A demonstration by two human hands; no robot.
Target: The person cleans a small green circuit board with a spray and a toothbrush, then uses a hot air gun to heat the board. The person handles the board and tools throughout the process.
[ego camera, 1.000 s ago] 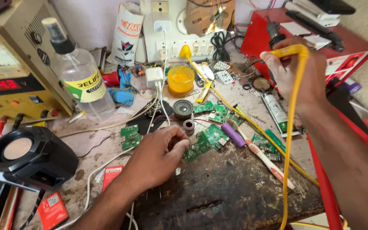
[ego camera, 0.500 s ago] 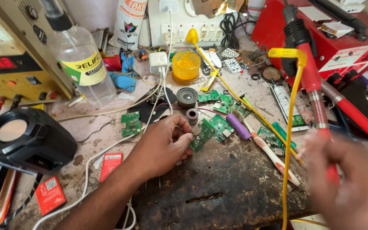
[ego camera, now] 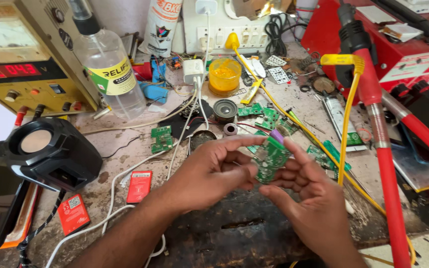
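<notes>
Both of my hands meet over the middle of the cluttered workbench. My left hand (ego camera: 212,171) and my right hand (ego camera: 306,198) together hold a small green circuit board (ego camera: 270,160) lifted off the bench, fingertips pinching its edges. Just behind the board lies a purple-handled tool (ego camera: 276,134). More green circuit boards lie on the bench: one (ego camera: 161,138) to the left and several (ego camera: 261,116) behind my hands. A yellow-handled tool (ego camera: 342,60) with a yellow cord rests in a red stand (ego camera: 368,84) at the right.
A power supply with a red display (ego camera: 13,69) stands at far left, a clear plastic bottle (ego camera: 107,69) beside it, a black magnifier lamp (ego camera: 45,149) below. An orange-yellow jar (ego camera: 224,75), a small speaker (ego camera: 224,109), a white charger (ego camera: 193,72) with cables and red battery packs (ego camera: 139,186) lie about.
My right hand let go of the yellow tool, came down and joined my left hand. The left hand has lifted a green circuit board off the bench, and both hands now hold it.
</notes>
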